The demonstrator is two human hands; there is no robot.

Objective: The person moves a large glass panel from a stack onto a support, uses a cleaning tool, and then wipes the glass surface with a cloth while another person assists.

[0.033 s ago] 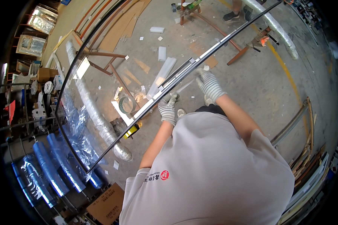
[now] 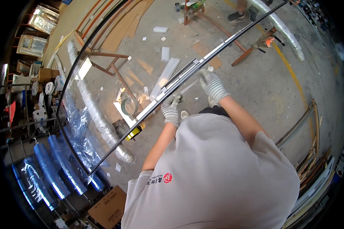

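Note:
A large glass pane with a dark edge [image 2: 116,150] lies raised above the floor in front of me. Along its near side runs a white and silver strip [image 2: 218,49], and a slim dark-edged bar [image 2: 179,74] rests beside it. My left hand [image 2: 171,110], in a striped pale glove, is closed just under this near edge. Farther right, my gloved right hand [image 2: 213,86] is closed at the same edge. A narrow translucent strip [image 2: 189,87] stretches between the fingers of both hands. Where exactly the fingertips grip it is hard to see.
Foil-wrapped bars [image 2: 99,124] on brown metal stands [image 2: 109,55] sit under the pane. A tape roll [image 2: 130,106] and a yellow-and-black tool [image 2: 133,133] are left of my hands. Blue film rolls [image 2: 51,166] fill the lower left. A person's shoe [image 2: 236,16] shows beyond; long strips [image 2: 311,145] lie at right.

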